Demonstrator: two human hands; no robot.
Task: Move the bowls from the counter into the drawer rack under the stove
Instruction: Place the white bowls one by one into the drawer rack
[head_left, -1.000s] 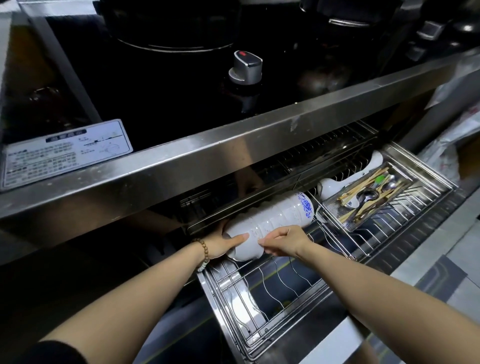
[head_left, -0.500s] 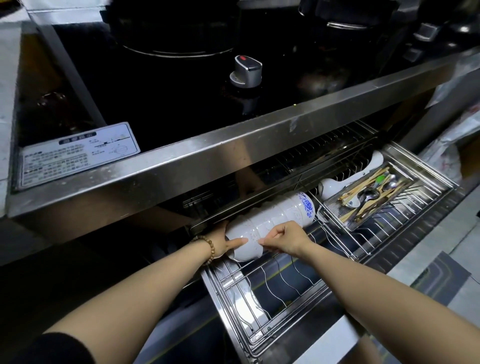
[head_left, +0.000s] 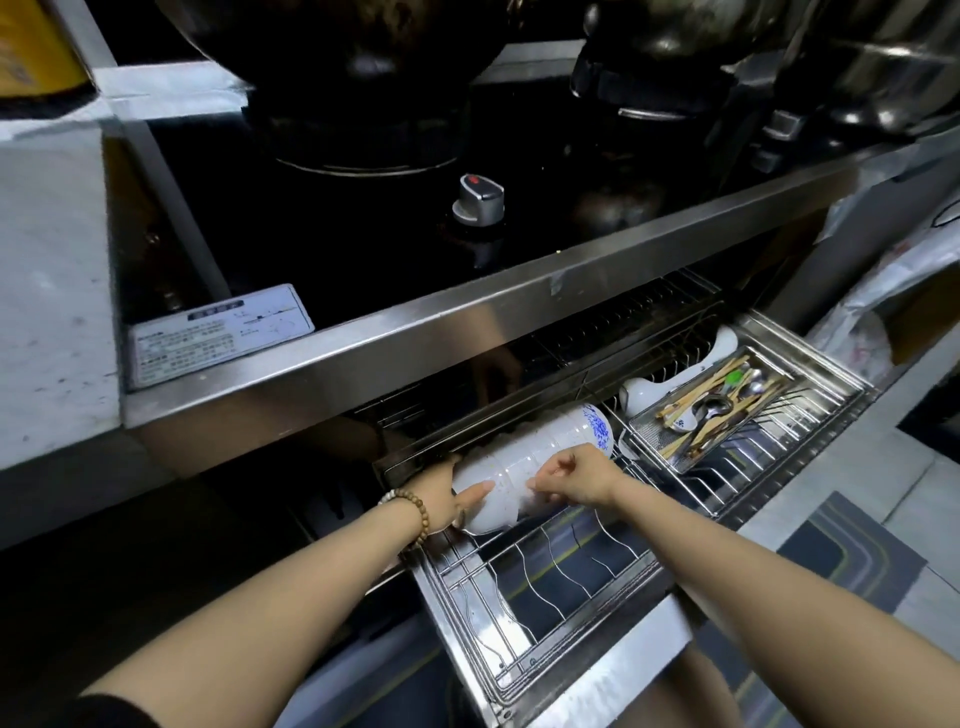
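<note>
Both hands were on a row of white bowls (head_left: 540, 447) lying on its side at the back of the pulled-out drawer rack (head_left: 445, 584). The left hand (head_left: 441, 496) cupped the row's near end, its thumb laid along the outside of the last bowl; its other fingers went behind the bowls and could not be seen. A bead bracelet (head_left: 410, 512) sat on that wrist. The right hand (head_left: 576, 475), just beside the left and touching the same bowls, had its fingers curled, with thumb and fingertips pinching at a bowl's rim.

The bowls were nested one in another and rested on the rack's wires, partly under the steel edge of the stove (head_left: 467, 332). At the row's far end, beyond the right hand, 1 bowl with a blue pattern (head_left: 597, 423) was nested with the rest.

Further out past the right hand, a mesh cutlery tray (head_left: 649, 451) sat in the same rack, holding chopsticks and metal spoons (head_left: 717, 400). A white ladle (head_left: 670, 387) lay just behind the tray. Nearer than both hands, the rack's front section showed only bent wire dividers.

Above the hands, on the black stove top, stood a silver knob (head_left: 478, 200) with a red mark, and above the left forearm a printed label (head_left: 218, 338) was stuck on. A dark wok (head_left: 353, 52) sat further back. A striped floor mat (head_left: 852, 551) lay beyond the right forearm.
</note>
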